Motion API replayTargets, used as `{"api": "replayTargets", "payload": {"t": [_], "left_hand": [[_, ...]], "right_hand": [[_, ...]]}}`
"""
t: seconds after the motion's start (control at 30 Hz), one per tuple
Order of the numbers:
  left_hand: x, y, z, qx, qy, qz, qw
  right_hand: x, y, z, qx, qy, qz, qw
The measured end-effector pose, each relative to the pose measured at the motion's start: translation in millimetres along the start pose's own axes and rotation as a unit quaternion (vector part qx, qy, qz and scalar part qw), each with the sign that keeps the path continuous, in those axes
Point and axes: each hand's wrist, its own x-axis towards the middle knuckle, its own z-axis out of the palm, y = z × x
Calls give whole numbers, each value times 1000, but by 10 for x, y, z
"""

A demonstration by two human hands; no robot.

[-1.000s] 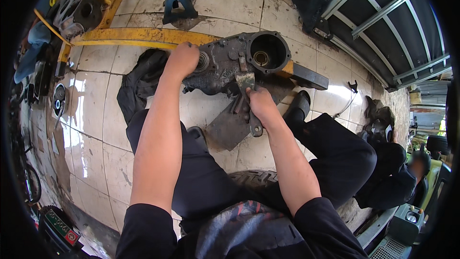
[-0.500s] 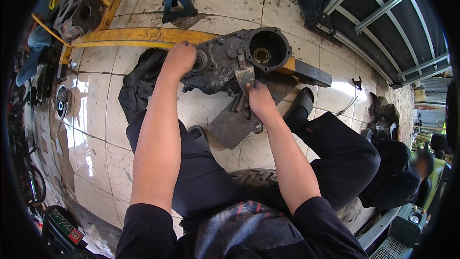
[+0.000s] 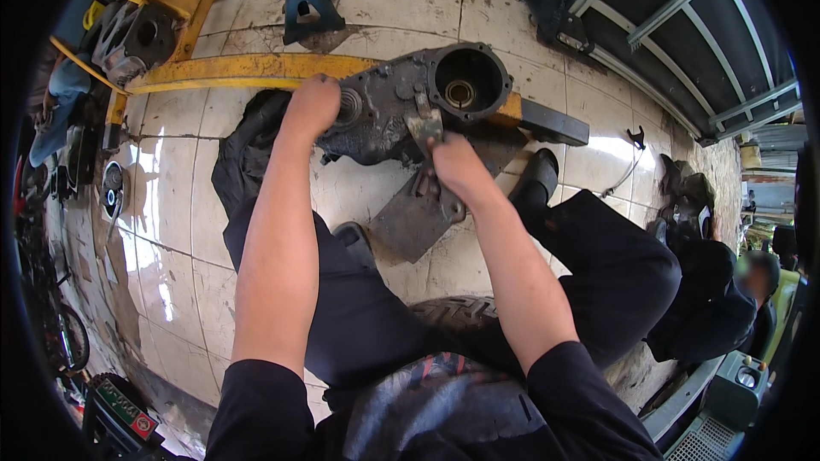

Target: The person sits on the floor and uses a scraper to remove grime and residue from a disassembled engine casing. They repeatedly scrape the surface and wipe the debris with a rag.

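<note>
Dark casing lies crosswise beyond the right hand, its long axis running left to right

Nearest, a treaded tyre point(image 3: 457, 312) shows between the person's legs. Past it, a flat dark plate point(image 3: 408, 229) lies on the tiled floor point(image 3: 256, 290), slanting up to the right under the tool.

The right hand point(image 3: 457, 166) is closed around a flat metal tool point(image 3: 424, 130). The tool's long axis runs away from the person, leaning a little left, and its broad end points at the casing's near edge, so it stands roughly across the casing's length.

The left hand point(image 3: 314, 104) is curled at the casing's left end, beside a ringed bearing point(image 3: 348, 106); its fingertips are hidden, so whether it grips anything cannot be told. A black cloth point(image 3: 243, 149) lies to its left.

The metal casing point(image 3: 384, 102) lies straight ahead of the right hand and to the right of the left one. The left hand is nearer its body. Its long axis rises slightly rightward, toward the end with a wide round bore point(image 3: 465, 67), whose mouth faces up.

Farther off are a yellow beam point(image 3: 239, 70) and a blue stand point(image 3: 309, 21).
</note>
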Motion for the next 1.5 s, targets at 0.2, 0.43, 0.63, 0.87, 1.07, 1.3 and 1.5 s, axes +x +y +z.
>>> {"api": "replayTargets", "payload": {"t": [0.2,0.43,0.63,0.87,1.07,1.3,1.5], "left_hand": [[-3,-6,-34,0,-3,10,1000],[-25,16,-55,-67,10,-31,997],[12,146,-113,-249,23,-214,944],[-17,135,-107,-137,-14,-106,985],[32,20,12,-209,-5,-180,961],[4,-12,-93,-42,-36,-34,998],[10,40,-32,-144,8,-74,987]], "right_hand": [[-140,-89,16,17,-12,39,999],[-3,119,159,13,18,-54,998],[-32,-113,29,136,-82,90,983],[-42,-108,88,203,-83,101,970],[-30,-138,172,209,-47,108,971],[-95,-141,238,222,-35,116,968],[-418,93,85,260,13,174,950]]}}
